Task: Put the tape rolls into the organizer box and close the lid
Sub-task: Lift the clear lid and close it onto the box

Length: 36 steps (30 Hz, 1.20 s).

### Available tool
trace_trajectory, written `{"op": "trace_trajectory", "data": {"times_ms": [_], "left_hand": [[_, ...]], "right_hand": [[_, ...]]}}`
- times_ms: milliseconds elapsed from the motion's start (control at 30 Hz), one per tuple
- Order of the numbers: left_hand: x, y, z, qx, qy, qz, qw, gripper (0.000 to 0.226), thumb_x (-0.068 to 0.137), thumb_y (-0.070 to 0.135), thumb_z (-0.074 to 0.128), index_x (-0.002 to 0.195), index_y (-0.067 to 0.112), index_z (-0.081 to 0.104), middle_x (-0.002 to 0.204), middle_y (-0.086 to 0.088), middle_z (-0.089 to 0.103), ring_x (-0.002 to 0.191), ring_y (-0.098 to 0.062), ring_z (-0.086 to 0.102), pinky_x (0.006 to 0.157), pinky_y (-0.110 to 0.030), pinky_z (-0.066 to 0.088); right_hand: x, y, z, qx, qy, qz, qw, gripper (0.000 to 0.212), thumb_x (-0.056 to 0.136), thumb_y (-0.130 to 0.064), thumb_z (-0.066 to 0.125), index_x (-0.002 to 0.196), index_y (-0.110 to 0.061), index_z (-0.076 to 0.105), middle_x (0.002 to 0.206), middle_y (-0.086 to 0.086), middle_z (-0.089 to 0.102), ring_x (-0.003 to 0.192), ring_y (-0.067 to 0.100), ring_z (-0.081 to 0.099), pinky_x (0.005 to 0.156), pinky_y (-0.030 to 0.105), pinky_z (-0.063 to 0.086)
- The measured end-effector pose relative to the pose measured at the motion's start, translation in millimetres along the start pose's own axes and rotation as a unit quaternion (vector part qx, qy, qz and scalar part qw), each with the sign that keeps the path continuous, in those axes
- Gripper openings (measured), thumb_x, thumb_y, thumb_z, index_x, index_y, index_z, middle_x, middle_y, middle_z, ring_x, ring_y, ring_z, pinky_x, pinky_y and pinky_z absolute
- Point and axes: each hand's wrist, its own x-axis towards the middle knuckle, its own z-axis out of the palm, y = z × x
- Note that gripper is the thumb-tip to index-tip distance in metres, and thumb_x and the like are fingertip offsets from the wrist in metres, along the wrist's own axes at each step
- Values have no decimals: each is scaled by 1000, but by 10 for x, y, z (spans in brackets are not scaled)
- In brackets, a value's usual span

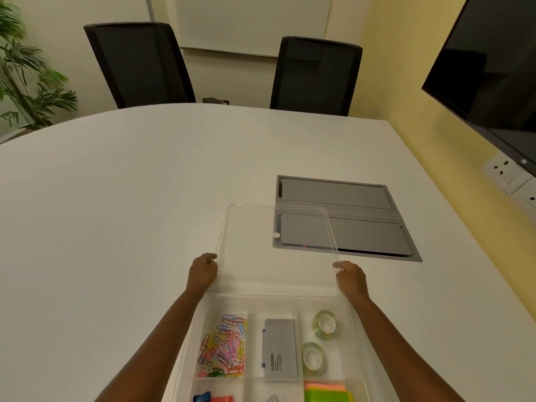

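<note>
Two black chairs (139, 65) stand behind the white table (116, 198); a plant (26, 68) far left.

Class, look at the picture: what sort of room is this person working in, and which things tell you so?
Probably an office meeting room: a large white conference table with a built-in cable hatch, black office chairs, and a wall-mounted screen.

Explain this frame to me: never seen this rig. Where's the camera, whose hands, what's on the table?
There is no machine here. One wide-angle camera sits on a person's head and looks down at their bare hands. The left hand and right hand each pinch a side edge of the clear lid, which lies open behind the organizer box on the white table. Two tape rolls already sit in the box's right compartment, beside a grey stamp pad box and coloured paper clips.
</note>
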Motion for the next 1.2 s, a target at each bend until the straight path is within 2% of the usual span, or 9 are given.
{"op": "trace_trajectory", "data": {"times_ms": [133,267,367,533,667,733,933,1067,1200], "left_hand": [[-90,99,-122,-63,52,23,996,36,86,-7,33,112,-5,57,122,-27,57,113,-40,53,102,-51,41],[-217,254,-297,-98,80,67,990,37,81,-13,35,107,-2,60,119,-23,59,106,-39,56,98,-52,45],[-323,390,-439,-85,95,125,984,39,77,-14,34,104,1,59,115,-22,60,99,-37,58,91,-47,48],[-559,648,-618,-103,144,192,965,24,87,-3,40,97,1,61,104,-20,65,84,-28,59,73,-35,45],[-769,736,-709,-164,180,192,951,23,88,-4,37,92,-3,60,102,-22,64,87,-34,64,56,-12,45],[-889,734,-736,-186,188,199,944,22,87,-5,38,94,-3,59,103,-22,63,88,-34,64,57,-9,47],[-1222,685,-815,-220,197,231,927,19,85,2,54,102,5,61,102,-14,65,86,-27,62,52,-5,44],[-1375,565,-831,-203,171,244,933,22,87,3,53,106,0,63,107,-18,67,91,-31,63,73,-26,45],[-1508,412,-873,-223,147,273,924,15,88,5,53,96,4,65,106,-8,66,94,-18,58,70,-4,45]], "right_hand": [[-86,-45,-206,26,58,-78,995,38,89,17,37,111,3,65,123,24,61,115,35,56,92,31,45],[-210,-158,-445,81,73,-149,983,25,88,12,50,104,3,68,114,24,63,96,30,61,78,12,47],[-343,-287,-601,127,99,-193,968,15,85,11,58,94,6,69,105,23,61,73,14,56,60,-7,43],[-606,-537,-842,165,193,-250,934,4,85,7,60,85,7,64,89,10,50,67,1,52,60,-10,37],[-892,-633,-1017,133,249,-306,909,7,84,8,61,87,9,66,88,21,62,78,15,54,64,-3,38],[-1046,-664,-1099,123,273,-326,897,6,84,7,61,87,8,67,90,25,64,79,20,54,65,-4,38],[-1477,-794,-1362,133,323,-363,864,6,85,4,62,84,4,68,92,22,66,80,20,57,70,27,42],[-1722,-859,-1562,174,329,-375,849,6,86,0,62,88,2,68,95,22,68,82,24,59,70,33,49],[-1946,-891,-1723,214,314,-359,852,13,87,-11,63,95,-2,68,97,18,69,89,33,63,78,53,57]]}}
